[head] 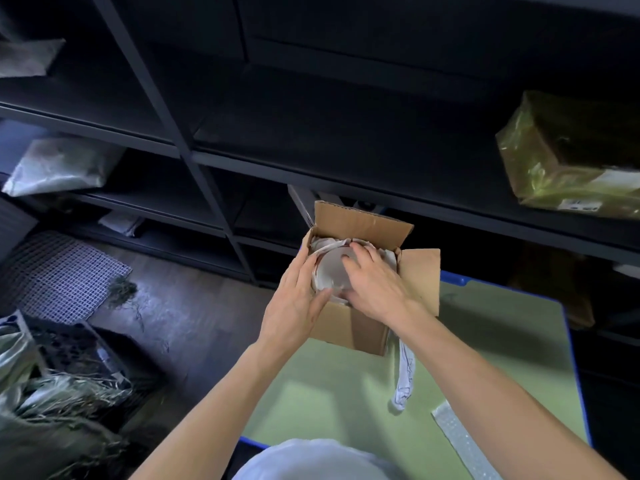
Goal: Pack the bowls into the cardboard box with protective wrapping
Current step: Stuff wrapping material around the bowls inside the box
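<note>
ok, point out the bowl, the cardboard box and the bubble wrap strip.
bowl (329,271): head view, its grey round face.
cardboard box (360,221): head view, rear flap.
bubble wrap strip (457,441): head view, mid-strip.

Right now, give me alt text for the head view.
A right hand lies flat on a pale bowl in an open cardboard box with white wrapping; the left hand rests against the bowl's side. The box stands on a green table near a bubble wrap strip, dark shelves behind.
</note>
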Action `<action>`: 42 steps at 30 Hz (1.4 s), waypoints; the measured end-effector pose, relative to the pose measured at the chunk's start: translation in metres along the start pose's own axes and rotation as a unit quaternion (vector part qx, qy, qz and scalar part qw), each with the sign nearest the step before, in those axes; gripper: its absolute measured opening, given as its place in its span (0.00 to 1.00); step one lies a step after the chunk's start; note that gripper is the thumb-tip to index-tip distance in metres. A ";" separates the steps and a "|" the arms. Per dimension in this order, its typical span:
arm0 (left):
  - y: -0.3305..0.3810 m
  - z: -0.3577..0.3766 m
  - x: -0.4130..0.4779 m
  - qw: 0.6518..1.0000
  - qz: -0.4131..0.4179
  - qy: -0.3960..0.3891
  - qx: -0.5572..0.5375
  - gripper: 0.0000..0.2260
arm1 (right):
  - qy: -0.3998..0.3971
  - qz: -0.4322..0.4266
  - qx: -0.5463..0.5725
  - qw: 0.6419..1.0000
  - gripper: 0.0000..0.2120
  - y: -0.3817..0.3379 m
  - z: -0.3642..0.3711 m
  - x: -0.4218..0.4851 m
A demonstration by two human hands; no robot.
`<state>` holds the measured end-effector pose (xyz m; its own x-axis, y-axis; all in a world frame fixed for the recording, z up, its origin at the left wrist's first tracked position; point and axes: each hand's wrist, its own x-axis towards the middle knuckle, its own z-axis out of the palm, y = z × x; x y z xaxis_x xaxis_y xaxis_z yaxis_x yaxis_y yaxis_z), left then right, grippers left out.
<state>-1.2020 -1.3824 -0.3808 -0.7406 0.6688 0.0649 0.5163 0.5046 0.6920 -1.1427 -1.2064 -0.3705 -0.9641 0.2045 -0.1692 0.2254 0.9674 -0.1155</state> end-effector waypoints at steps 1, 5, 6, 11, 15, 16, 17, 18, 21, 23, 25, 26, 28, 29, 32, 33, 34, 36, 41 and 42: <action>-0.002 -0.001 -0.001 1.000 0.005 -0.005 -0.022 0.27 | -0.015 0.004 0.010 1.000 0.33 0.000 -0.001 0.000; -0.008 -0.005 0.000 0.998 0.019 -0.027 -0.055 0.31 | -0.060 0.018 0.000 0.998 0.31 -0.007 -0.005 0.004; -0.008 -0.007 0.000 0.998 0.015 -0.032 -0.056 0.31 | -0.065 0.020 -0.010 0.998 0.30 -0.010 -0.007 0.006; -0.005 -0.009 -0.002 0.998 -0.002 -0.038 -0.042 0.31 | -0.077 0.035 -0.026 0.996 0.25 -0.013 -0.016 0.011; -0.002 -0.012 -0.003 0.998 -0.011 -0.036 -0.041 0.31 | -0.048 0.041 -0.012 0.998 0.28 -0.011 -0.014 0.007; -0.002 -0.013 -0.003 0.998 -0.010 -0.037 -0.043 0.31 | -0.043 0.037 -0.011 0.998 0.27 -0.012 -0.013 0.007; -0.001 -0.013 -0.003 0.998 -0.008 -0.038 -0.046 0.31 | -0.040 0.029 -0.011 0.999 0.25 -0.013 -0.011 0.006; -0.001 -0.013 -0.003 0.998 -0.007 -0.038 -0.048 0.32 | -0.036 0.020 -0.011 0.999 0.22 -0.014 -0.011 0.007; -0.002 -0.012 -0.001 0.998 -0.014 -0.040 -0.044 0.32 | -0.046 0.012 0.007 0.999 0.21 -0.013 -0.013 0.010; -0.002 -0.010 0.001 0.998 -0.017 -0.039 -0.038 0.32 | -0.048 0.021 0.019 0.998 0.23 -0.008 -0.014 0.009; -0.003 -0.010 0.000 0.999 -0.010 -0.036 -0.036 0.31 | -0.043 0.023 0.030 0.998 0.24 -0.006 -0.013 0.006; -0.002 -0.010 0.000 0.999 -0.007 -0.035 -0.033 0.31 | -0.043 0.025 0.033 0.998 0.23 -0.007 -0.012 0.005; -0.002 -0.010 -0.001 0.999 -0.004 -0.032 -0.026 0.31 | -0.050 0.026 0.028 0.998 0.21 -0.009 -0.011 0.006; -0.001 -0.010 -0.001 0.999 -0.003 -0.032 -0.024 0.32 | -0.056 0.025 0.023 0.998 0.20 -0.011 -0.011 0.008; 0.000 -0.010 0.002 0.999 -0.005 -0.037 -0.027 0.32 | -0.064 0.030 0.043 0.997 0.20 -0.008 -0.012 0.012; 0.001 -0.011 0.002 0.999 -0.004 -0.038 -0.028 0.32 | -0.060 0.032 0.057 0.996 0.21 -0.006 -0.011 0.011; 0.001 -0.011 0.002 0.999 -0.004 -0.039 -0.028 0.32 | -0.053 0.033 0.068 0.996 0.21 -0.004 -0.009 0.010; 0.002 -0.012 0.001 0.999 -0.006 -0.042 -0.026 0.33 | -0.036 0.033 0.078 0.996 0.21 -0.002 -0.004 0.007; 0.010 -0.016 0.000 0.999 0.001 -0.038 -0.030 0.33 | -0.022 0.030 0.096 0.995 0.18 -0.003 -0.004 0.005; 0.011 -0.016 0.000 0.999 0.007 -0.037 -0.027 0.33 | -0.023 0.029 0.095 0.995 0.17 -0.002 -0.004 0.004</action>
<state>-1.2032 -1.3858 -0.3612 -0.6982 0.7155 0.0224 0.5006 0.4657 0.7297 -1.1475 -1.2070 -0.3667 -0.9423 0.2478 -0.2249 0.3070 0.9076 -0.2863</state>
